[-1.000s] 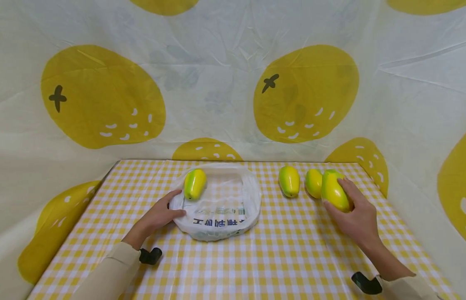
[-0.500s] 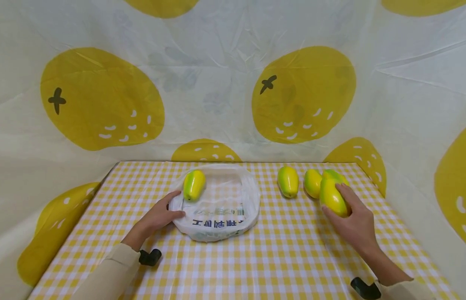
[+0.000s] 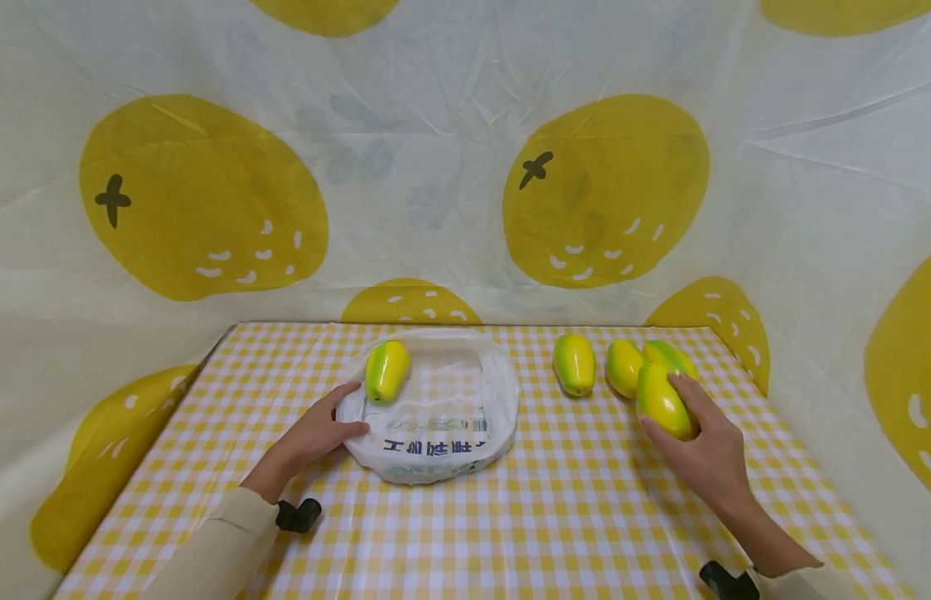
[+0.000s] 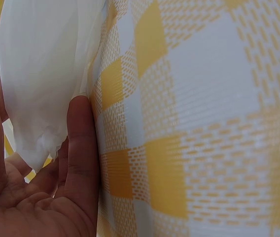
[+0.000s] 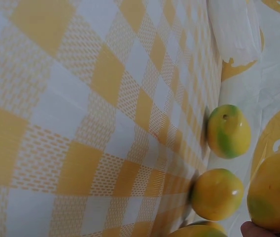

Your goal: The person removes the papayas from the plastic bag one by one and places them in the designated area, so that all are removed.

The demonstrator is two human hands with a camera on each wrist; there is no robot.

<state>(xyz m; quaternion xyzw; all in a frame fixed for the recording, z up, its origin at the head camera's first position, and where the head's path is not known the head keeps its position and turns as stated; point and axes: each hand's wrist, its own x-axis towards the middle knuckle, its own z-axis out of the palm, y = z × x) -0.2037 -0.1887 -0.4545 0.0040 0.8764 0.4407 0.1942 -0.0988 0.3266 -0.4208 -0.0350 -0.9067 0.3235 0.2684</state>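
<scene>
A white plastic bag (image 3: 427, 467) lies with its mouth spread wide on the table, dark printing on its near side. Inside it, at the left, rests one yellow-green papaya (image 3: 387, 372). My left hand (image 3: 315, 429) holds the bag's left rim, thumb on one side and fingers on the other; in the left wrist view the white film (image 4: 44, 74) passes between them. Over at the right, my right hand (image 3: 708, 446) grips another papaya (image 3: 663, 404) between thumb and fingers, in front of the others. The right wrist view shows this held papaya (image 5: 275, 192) only partly.
Three more papayas stand along the back right: one apart (image 3: 574, 365), one beside it (image 3: 623, 367), and one (image 3: 671, 356) partly behind the held fruit. A checked cloth (image 3: 450, 542) covers the table. A fruit-patterned curtain (image 3: 435, 167) hangs close behind.
My right hand has drawn the gripped papaya slightly nearer and left, uncovering more of the papaya behind it. The left hand and the bag keep their places.
</scene>
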